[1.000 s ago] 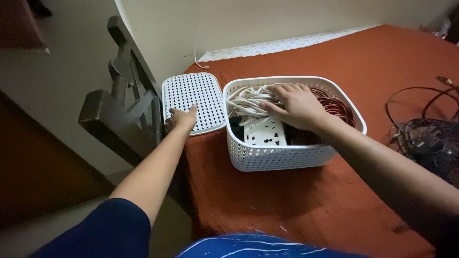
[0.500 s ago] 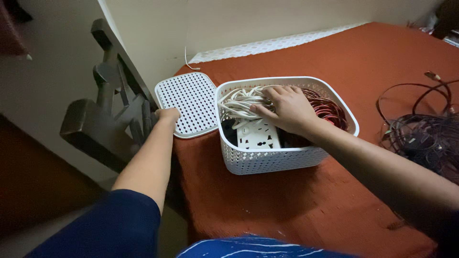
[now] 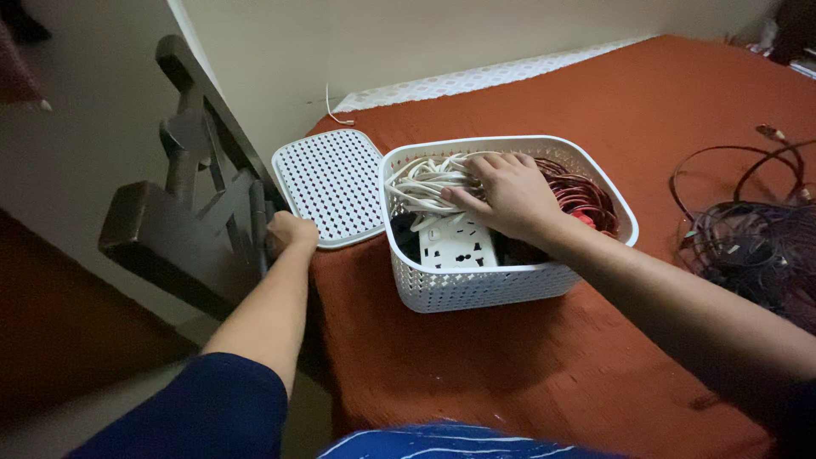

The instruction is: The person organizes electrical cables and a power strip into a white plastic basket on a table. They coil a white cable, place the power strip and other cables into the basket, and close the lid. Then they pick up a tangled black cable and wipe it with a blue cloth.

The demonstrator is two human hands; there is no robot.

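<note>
Nearest me, my left hand (image 3: 289, 234) was curled at the near corner of the white perforated lid (image 3: 331, 187), which lay flat on the rust-red worktop (image 3: 527, 365), touching the basket's left wall; whether the fingers actually gripped the lid I could not tell. Beyond it, my right hand (image 3: 506, 195) was spread palm-down inside the white basket (image 3: 476, 285), pressing on a bundle of white cables (image 3: 421, 183), fingers loose and not clenched. A white power strip (image 3: 459, 246) lay under them, red wire (image 3: 582, 191) behind. I judged the step to be packing the cords down; next, the right hand would need to come clear. Farther right sat a tangle of dark cables (image 3: 748, 242).
</note>
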